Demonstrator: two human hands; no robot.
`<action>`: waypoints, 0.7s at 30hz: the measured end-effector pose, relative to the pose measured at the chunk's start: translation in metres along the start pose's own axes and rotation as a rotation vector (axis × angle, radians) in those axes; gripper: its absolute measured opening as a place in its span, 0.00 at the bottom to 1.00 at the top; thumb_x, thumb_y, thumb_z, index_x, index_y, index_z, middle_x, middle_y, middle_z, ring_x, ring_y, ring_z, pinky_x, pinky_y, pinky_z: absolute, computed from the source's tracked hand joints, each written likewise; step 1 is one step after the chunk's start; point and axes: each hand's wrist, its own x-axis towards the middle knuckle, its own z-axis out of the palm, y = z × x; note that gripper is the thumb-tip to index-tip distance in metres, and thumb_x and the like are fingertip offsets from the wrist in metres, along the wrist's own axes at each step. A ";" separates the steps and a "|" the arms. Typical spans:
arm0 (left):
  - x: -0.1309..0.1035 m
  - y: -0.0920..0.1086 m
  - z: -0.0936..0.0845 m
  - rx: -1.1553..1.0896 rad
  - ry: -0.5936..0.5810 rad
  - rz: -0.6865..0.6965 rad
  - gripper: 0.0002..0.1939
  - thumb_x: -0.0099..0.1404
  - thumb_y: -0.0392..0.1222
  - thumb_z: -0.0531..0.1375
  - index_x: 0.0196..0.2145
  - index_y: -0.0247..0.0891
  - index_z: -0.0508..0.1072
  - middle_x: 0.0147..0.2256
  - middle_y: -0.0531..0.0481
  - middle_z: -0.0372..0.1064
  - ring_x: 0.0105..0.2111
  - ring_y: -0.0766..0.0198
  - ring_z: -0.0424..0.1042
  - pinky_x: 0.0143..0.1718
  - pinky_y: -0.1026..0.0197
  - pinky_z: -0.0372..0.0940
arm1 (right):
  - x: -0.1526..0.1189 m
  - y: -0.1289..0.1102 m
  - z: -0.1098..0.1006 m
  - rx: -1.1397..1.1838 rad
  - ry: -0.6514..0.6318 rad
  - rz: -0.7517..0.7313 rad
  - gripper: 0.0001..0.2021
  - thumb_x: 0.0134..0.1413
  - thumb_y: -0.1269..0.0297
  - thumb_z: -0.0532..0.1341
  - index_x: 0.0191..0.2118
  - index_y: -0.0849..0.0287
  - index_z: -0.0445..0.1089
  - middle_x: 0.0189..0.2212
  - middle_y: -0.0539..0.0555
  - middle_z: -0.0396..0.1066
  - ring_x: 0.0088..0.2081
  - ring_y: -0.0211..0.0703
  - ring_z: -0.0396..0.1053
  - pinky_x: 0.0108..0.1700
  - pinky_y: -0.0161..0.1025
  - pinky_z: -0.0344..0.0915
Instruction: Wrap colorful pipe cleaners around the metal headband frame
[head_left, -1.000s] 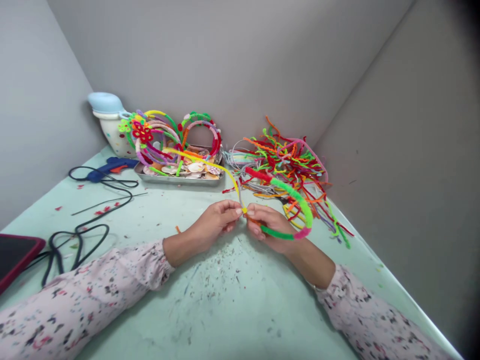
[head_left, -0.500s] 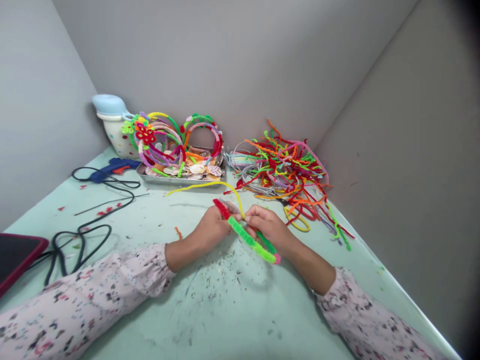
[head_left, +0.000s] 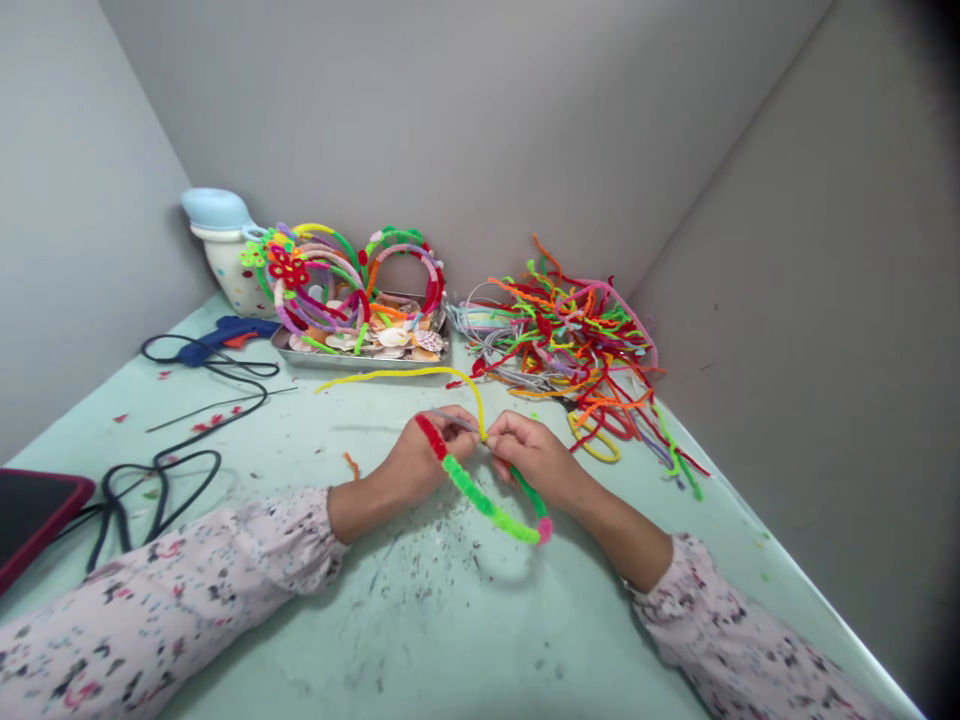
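Observation:
A headband [head_left: 480, 492] wrapped in red, green and pink pipe cleaner hangs as a loop between my two hands, its curve toward me. My left hand [head_left: 420, 460] is closed on the bare grey stretch of the band, beside the red end. My right hand [head_left: 534, 455] pinches the near end of a yellow pipe cleaner [head_left: 420, 372] against the band. The pipe cleaner's free length arches up and off to the left over the table. My fingers partly cover the spot where the yellow meets the band.
A metal tray [head_left: 360, 362] of seashells carries several wrapped headbands [head_left: 330, 270]. To its right lies a pile of pipe cleaners [head_left: 577, 320] with yellow-handled scissors [head_left: 596, 440]. On the left are a blue glue gun [head_left: 206, 345], a black cord [head_left: 161, 460], a lidded cup [head_left: 232, 265] and a dark tablet [head_left: 37, 515].
The headband has tilted, so its loop looks wider and its red end sits further left. The yellow pipe cleaner's free tip has shifted left. Both hands keep their grip.

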 end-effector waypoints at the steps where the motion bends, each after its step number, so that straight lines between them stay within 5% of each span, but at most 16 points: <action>1: 0.000 -0.001 0.001 -0.010 0.006 0.002 0.05 0.57 0.40 0.57 0.31 0.35 0.68 0.17 0.59 0.59 0.16 0.72 0.59 0.18 0.69 0.54 | 0.000 0.000 0.000 -0.022 0.017 -0.011 0.04 0.54 0.64 0.54 0.30 0.57 0.61 0.15 0.43 0.63 0.17 0.33 0.56 0.23 0.31 0.53; 21: 0.006 -0.010 -0.003 0.057 -0.009 -0.006 0.03 0.56 0.37 0.58 0.27 0.36 0.67 0.16 0.58 0.60 0.16 0.73 0.60 0.18 0.70 0.53 | 0.005 0.005 -0.001 -0.038 -0.025 0.006 0.04 0.55 0.65 0.54 0.30 0.57 0.61 0.14 0.43 0.63 0.18 0.33 0.57 0.24 0.31 0.55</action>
